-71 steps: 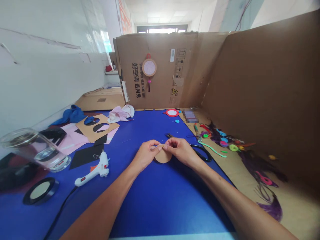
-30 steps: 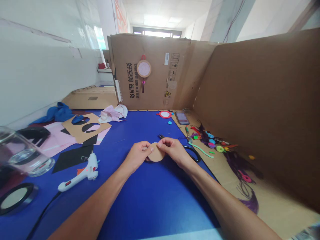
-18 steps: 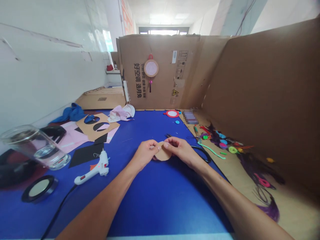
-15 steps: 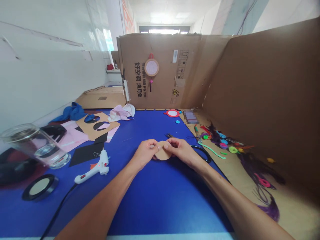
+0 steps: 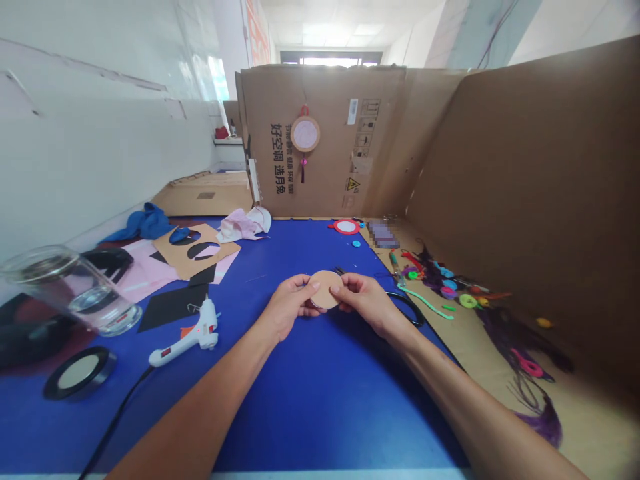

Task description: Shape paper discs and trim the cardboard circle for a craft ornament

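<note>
Cardboard disc (image 5: 325,289), already cut round, is being pinched at both edges by the fingers of left hand (image 5: 287,311) and right hand (image 5: 369,304); glue gun (image 5: 187,337) is lying untouched left of them.

The disc (image 5: 325,289) is showing as a round piece of plain tan cardboard, flat and uncreased (its back is hidden). It is sitting pinched at its edges between the left hand (image 5: 289,309) and the right hand (image 5: 369,305), its face tilting up toward the camera, low over the middle of the blue mat (image 5: 310,393); whether it is touching the mat cannot be told.
</note>
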Action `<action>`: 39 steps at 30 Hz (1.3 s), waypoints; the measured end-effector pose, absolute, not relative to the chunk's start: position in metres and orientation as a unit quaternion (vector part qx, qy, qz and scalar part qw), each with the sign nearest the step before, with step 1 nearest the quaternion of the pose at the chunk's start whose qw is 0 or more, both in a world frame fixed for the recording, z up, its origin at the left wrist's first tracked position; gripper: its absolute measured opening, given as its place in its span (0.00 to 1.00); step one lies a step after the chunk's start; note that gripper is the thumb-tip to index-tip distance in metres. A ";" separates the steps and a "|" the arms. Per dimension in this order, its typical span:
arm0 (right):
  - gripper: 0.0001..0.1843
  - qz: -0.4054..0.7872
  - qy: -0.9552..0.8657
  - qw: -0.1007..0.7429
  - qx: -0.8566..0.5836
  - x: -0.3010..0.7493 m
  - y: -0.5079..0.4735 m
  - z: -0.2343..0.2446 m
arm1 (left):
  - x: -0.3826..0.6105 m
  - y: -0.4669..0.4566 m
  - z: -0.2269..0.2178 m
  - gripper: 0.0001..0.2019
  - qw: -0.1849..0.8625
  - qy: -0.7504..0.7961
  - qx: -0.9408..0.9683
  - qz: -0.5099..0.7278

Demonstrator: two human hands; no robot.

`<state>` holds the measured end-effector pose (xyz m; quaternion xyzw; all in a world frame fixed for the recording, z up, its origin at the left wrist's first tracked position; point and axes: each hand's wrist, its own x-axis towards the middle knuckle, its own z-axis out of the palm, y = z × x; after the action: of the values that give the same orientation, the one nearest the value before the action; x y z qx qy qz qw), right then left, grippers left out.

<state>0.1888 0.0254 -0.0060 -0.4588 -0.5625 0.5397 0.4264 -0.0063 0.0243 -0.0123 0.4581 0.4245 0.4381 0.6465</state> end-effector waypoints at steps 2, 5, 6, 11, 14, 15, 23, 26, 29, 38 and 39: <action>0.28 0.531 -0.565 0.438 -0.456 0.189 0.025 -0.005 | -0.006 0.023 -0.011 0.20 0.657 0.420 0.458 0.426; 0.27 0.515 -0.570 0.450 -0.455 0.188 0.025 -0.005 | -0.005 0.023 -0.011 0.18 0.642 0.432 0.471 0.423; 0.27 0.511 -0.572 0.452 -0.456 0.188 0.025 -0.005 | -0.004 0.023 -0.011 0.17 0.632 0.439 0.476 0.426; 0.29 0.512 -0.575 0.448 -0.455 0.187 0.025 -0.007 | -0.004 0.025 -0.013 0.12 0.577 0.470 0.503 0.440; 0.29 0.511 -0.581 0.443 -0.454 0.187 0.025 -0.008 | -0.004 0.026 -0.013 0.11 0.552 0.472 0.525 0.444; 0.29 0.509 -0.584 0.441 -0.453 0.187 0.025 -0.008 | -0.004 0.026 -0.013 0.11 0.544 0.473 0.532 0.444; 0.26 0.480 -0.607 0.444 -0.452 0.191 0.024 -0.003 | -0.005 0.024 -0.012 0.10 0.518 0.468 0.587 0.411; 0.26 0.479 -0.606 0.444 -0.454 0.192 0.025 -0.004 | -0.006 0.024 -0.013 0.10 0.514 0.466 0.595 0.405; 0.25 0.476 -0.604 0.449 -0.455 0.192 0.026 -0.005 | -0.006 0.025 -0.013 0.11 0.516 0.469 0.590 0.406; 0.26 0.483 -0.591 0.461 -0.454 0.191 0.026 -0.006 | -0.006 0.024 -0.012 0.19 0.592 0.452 0.523 0.414; 0.27 0.482 -0.592 0.460 -0.454 0.191 0.026 -0.006 | -0.007 0.025 -0.012 0.19 0.590 0.453 0.525 0.413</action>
<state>0.1908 0.0255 -0.0064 -0.4537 -0.5924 0.4817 0.4596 -0.0067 0.0247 -0.0121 0.5253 0.4526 0.4134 0.5902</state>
